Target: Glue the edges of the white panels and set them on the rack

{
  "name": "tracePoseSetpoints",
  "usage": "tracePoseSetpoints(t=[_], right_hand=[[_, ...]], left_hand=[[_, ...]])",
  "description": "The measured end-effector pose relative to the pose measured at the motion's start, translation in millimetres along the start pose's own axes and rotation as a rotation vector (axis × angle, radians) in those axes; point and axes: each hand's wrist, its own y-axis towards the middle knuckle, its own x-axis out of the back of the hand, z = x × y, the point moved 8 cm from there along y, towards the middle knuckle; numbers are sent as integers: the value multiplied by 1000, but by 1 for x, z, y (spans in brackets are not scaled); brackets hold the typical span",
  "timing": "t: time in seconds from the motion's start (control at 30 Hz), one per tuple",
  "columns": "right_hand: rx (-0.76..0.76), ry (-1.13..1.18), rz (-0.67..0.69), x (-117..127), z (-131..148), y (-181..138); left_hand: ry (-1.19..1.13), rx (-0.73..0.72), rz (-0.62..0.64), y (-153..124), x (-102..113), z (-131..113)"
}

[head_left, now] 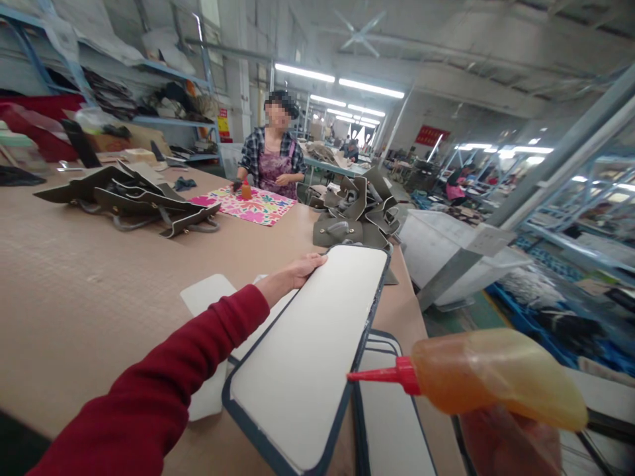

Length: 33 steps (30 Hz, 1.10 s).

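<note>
Left hand (303, 268): gripping one white panel (317, 344), dark-edged, near far corner. Right hand (510, 439): gripping one amber bottle (489, 370), red nozzle (380, 375) at panel's right edge.

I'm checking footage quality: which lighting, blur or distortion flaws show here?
Head view: tube lights burn out to white; the ceiling fan looks soft; the right hand is blurred; the bottle appears stretched towards the right edge; the panel is fairly evenly lit, without strong glare.
</note>
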Motion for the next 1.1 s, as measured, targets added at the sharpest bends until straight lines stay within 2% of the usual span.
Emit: tracePoseSetpoints(t=[0.43, 0.83, 1.1], right_hand=[[-57, -19, 6, 6, -7, -10], [-43, 6, 109, -9, -1, -11], [-4, -33, 110, -13, 5, -5]], left_hand=[[-23, -6, -44, 3, 9, -2], [-35, 3, -89, 8, 17, -3], [-70, 15, -112, 6, 22, -4]])
